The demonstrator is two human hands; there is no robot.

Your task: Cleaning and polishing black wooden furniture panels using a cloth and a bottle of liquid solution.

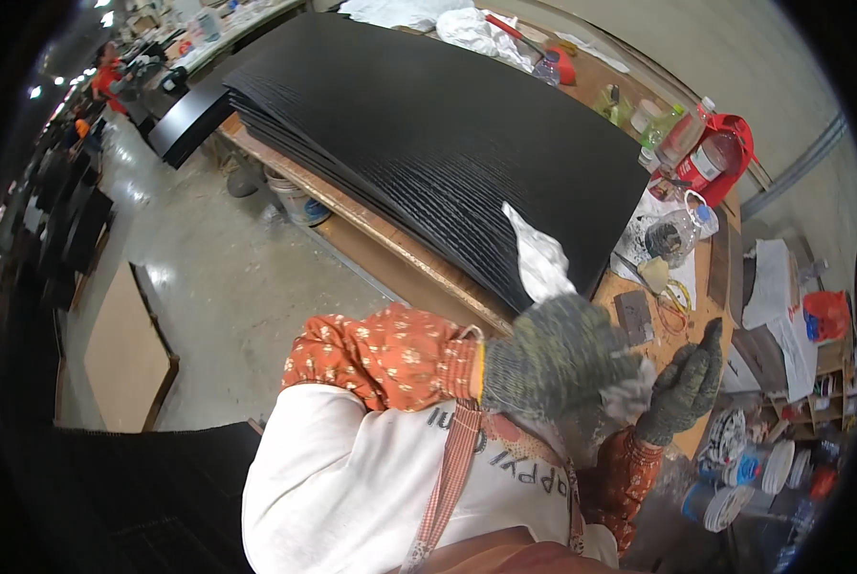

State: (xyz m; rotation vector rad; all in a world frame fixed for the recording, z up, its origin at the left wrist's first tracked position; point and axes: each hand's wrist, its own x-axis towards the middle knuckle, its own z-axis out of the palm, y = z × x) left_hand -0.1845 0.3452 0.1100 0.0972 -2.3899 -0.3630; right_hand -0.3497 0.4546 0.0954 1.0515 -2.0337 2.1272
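The step seems to be rag handling: grey rag [629, 390] between left hand [560, 356], grip unclear, and right hand [679, 394], fingers extended; reaching the black panels [438, 115] at eleven o'clock calls for a firm hold.

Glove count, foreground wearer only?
2: one on the left hand, just below the white cloth; one on the right hand, fingers extended. Both of the wearer's hands show, so none is hidden.

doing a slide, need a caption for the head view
Stacked black panels on a wooden workbench, gloved left hand by a white cloth, gloved right hand open.
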